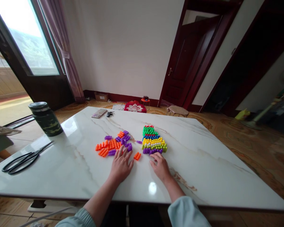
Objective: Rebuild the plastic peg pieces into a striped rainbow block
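Observation:
My left hand lies spread on the table, its fingertips at the near edge of a loose pile of small capsule-shaped plastic pieces. Orange pieces and purple pieces are mixed in that pile. Between my hands sit a few separate orange pieces. My right hand has its fingers bent and its thumb apart, close against a row of purple pieces. Beyond that row, similar pieces stand packed in coloured bands: yellow pieces, white, blue, red and green pieces.
Scissors with black handles lie on the left of the white marbled table. A camouflage-patterned bottle stands behind them. A phone and keys rest near the far edge. A stool stands beyond the table.

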Demonstrator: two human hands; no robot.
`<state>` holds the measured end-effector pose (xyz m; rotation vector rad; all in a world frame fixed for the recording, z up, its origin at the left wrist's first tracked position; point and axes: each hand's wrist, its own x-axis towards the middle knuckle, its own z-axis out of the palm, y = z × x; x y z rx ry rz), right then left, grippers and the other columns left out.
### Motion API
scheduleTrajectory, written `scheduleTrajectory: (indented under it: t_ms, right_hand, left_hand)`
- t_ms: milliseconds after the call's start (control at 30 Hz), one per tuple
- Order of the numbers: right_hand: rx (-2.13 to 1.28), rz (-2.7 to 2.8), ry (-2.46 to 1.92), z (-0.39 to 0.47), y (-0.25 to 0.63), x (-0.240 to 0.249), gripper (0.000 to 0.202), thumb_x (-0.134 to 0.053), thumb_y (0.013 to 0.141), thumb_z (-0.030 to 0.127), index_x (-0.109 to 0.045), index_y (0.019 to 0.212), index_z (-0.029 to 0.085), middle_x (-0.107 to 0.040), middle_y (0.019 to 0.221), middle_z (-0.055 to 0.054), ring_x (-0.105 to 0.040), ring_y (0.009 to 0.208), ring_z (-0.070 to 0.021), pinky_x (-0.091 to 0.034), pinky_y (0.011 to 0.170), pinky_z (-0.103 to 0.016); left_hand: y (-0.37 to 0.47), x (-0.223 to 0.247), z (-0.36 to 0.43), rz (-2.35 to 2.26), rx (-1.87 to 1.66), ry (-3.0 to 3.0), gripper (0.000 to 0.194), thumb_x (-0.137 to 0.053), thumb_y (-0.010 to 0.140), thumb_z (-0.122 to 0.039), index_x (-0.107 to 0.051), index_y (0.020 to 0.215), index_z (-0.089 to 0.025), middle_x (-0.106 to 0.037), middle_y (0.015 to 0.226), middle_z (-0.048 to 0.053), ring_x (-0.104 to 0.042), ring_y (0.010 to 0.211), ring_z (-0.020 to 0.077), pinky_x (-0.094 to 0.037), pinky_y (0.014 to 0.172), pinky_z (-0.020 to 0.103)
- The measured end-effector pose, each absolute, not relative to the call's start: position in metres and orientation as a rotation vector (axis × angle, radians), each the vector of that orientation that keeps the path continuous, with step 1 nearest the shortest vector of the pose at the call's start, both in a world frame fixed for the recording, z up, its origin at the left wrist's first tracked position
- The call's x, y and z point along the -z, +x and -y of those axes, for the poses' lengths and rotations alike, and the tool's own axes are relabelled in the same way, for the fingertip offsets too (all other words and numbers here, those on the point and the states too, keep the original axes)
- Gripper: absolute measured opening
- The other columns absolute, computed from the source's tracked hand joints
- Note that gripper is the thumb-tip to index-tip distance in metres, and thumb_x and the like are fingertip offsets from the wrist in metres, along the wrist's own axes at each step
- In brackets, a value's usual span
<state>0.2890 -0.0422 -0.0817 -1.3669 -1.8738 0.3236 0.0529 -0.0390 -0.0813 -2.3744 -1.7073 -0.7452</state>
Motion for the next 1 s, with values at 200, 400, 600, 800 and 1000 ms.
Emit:
scheduleTrajectory:
  t_ms: [200, 400, 600, 800, 1000]
  right_hand:
    - [-0.300, 1.874, -1.416, 0.041, 0.283, 0.077, 0.028, -0.054, 0.081, 0.020, -0.067, 0.106, 0.017, -0.062, 0.101, -0.008, -0.059, 0.076, -0.0160, -0.052, 0.075, -0.029]
    - [-0.298, 1.850, -1.449, 0.044, 0.271, 0.075, 0.024, -0.052, 0.084, 0.020, -0.067, 0.102, 0.019, -0.063, 0.098, -0.006, -0.058, 0.069, -0.0140, -0.051, 0.074, -0.029]
    - [-0.328, 1.880, -1.310, 0.033, 0.227, 0.067, 0.031, -0.048, 0.081, 0.010, -0.066, 0.105, 0.019, -0.062, 0.104, -0.008, -0.062, 0.093, -0.0180, -0.050, 0.088, -0.031]
    - [-0.330, 1.901, -1.359, 0.001, 0.179, 0.049, 0.057, -0.049, 0.076, 0.002, -0.053, 0.130, 0.019, -0.055, 0.131, -0.011, -0.051, 0.123, -0.0211, -0.042, 0.103, -0.035]
    - [-0.422, 1.919, -1.619, -0.017, 0.161, 0.051, 0.039, -0.059, 0.076, 0.009, -0.061, 0.113, 0.018, -0.067, 0.111, -0.011, -0.062, 0.107, -0.0235, -0.046, 0.091, -0.035]
  left_hand:
    - [0.053, 0.082, 0.039, 1.697, 0.750, -2.376, 0.044, -0.047, 0.090, -0.037, -0.059, 0.129, -0.022, -0.055, 0.137, 0.010, -0.029, 0.141, 0.0326, -0.028, 0.113, 0.051]
    - [0.053, 0.082, 0.040, 1.683, 0.757, -2.366, 0.043, -0.048, 0.089, -0.037, -0.060, 0.128, -0.021, -0.056, 0.136, 0.010, -0.030, 0.140, 0.0325, -0.028, 0.113, 0.051]
    - [0.053, 0.079, 0.040, 1.683, 0.792, -2.369, 0.044, -0.049, 0.089, -0.037, -0.059, 0.129, -0.022, -0.056, 0.137, 0.009, -0.030, 0.140, 0.0313, -0.028, 0.114, 0.049]
    - [0.053, 0.081, 0.039, 1.687, 0.788, -2.375, 0.043, -0.049, 0.089, -0.037, -0.060, 0.127, -0.021, -0.055, 0.137, 0.010, -0.032, 0.139, 0.0324, -0.028, 0.113, 0.051]
    - [0.052, 0.082, 0.038, 1.679, 0.771, -2.382, 0.044, -0.048, 0.089, -0.036, -0.058, 0.129, -0.019, -0.057, 0.136, 0.009, -0.030, 0.140, 0.0318, -0.026, 0.115, 0.049]
